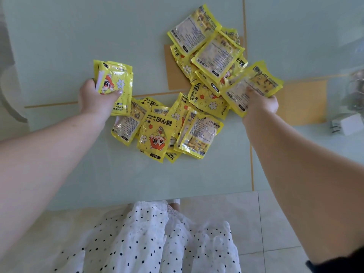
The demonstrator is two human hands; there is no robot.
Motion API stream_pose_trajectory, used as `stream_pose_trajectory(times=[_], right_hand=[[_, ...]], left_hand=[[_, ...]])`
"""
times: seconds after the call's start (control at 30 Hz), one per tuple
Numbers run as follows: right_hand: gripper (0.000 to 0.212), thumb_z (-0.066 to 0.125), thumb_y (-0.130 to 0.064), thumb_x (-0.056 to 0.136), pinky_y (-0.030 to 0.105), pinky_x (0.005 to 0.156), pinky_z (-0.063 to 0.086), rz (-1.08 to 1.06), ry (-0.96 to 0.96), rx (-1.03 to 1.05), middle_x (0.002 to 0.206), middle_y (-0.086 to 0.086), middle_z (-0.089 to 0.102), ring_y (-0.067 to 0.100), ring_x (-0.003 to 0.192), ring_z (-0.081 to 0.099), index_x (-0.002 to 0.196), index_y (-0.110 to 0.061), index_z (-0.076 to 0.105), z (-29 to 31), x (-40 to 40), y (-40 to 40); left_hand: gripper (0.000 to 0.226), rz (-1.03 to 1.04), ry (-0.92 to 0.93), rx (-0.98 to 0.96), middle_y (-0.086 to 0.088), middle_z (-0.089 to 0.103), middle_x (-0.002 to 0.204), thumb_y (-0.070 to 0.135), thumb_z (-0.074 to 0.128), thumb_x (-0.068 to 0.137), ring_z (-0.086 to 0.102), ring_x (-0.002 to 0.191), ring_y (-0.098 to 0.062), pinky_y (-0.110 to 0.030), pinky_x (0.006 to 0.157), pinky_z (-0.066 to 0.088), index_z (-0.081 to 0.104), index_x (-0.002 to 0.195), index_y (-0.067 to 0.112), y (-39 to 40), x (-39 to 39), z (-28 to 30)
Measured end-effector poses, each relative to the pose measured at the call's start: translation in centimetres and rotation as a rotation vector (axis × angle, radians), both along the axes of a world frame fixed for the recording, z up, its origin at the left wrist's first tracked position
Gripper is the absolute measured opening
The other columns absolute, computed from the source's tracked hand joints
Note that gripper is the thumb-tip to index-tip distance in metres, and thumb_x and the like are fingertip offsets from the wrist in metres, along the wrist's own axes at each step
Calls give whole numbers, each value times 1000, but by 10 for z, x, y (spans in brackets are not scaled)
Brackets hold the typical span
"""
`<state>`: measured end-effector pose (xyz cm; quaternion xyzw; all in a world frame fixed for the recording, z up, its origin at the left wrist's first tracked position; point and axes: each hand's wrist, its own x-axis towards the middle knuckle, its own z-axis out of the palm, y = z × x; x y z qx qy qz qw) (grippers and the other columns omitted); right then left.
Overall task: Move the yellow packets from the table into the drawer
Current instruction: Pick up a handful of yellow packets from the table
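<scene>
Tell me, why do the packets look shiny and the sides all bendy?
Head view: daylight glares white off the foil packets; the wide lens bows the table seams near the edges; the charger at the right is blurry; both hands look sharp.

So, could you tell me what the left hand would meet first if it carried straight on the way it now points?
The left hand, gripping a bundle of packets, points up the table; the way looks free, though depth is uncertain.
</scene>
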<state>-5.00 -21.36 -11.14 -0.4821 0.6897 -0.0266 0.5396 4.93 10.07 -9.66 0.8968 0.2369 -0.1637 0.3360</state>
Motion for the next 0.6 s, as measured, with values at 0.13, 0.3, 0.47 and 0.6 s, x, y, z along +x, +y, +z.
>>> stream_pose_trajectory(times=[0.13, 0.3, 0.47, 0.6], right_hand=[[22, 76, -24, 76, 40, 83, 58, -44, -58, 40, 87, -6, 66, 18, 84, 68, 80, -26, 54, 6, -7, -1], [31, 71, -19, 83, 36, 79, 59, -74, -212, 102, 101, -1, 66, 20, 95, 69, 109, -18, 55, 26, -33, 3], [31, 66, -7, 86, 56, 84, 54, -158, -486, 286, 113, 15, 69, 32, 97, 70, 116, -10, 59, 55, -83, 5], [22, 58, -4, 90, 58, 83, 53, -199, -552, 357, 116, 19, 67, 36, 98, 68, 110, -10, 61, 66, -144, 15]], left_hand=[[32, -30, -65, -47, 1, 60, 102, 23, 74, 77, 57, 87, -18, -30, 74, 45, 49, 97, 18, -14, 1, 14], [34, -110, -132, -151, 2, 62, 107, 23, 74, 76, 60, 92, -13, -30, 83, 50, 49, 98, 20, -41, -3, 39], [45, -266, 0, -303, 2, 60, 120, 29, 75, 78, 56, 110, -17, -32, 90, 42, 53, 115, 15, -75, -28, 54], [64, -437, 128, -389, 0, 61, 124, 38, 78, 73, 55, 116, -21, -39, 99, 41, 51, 125, 13, -105, -65, 59]])
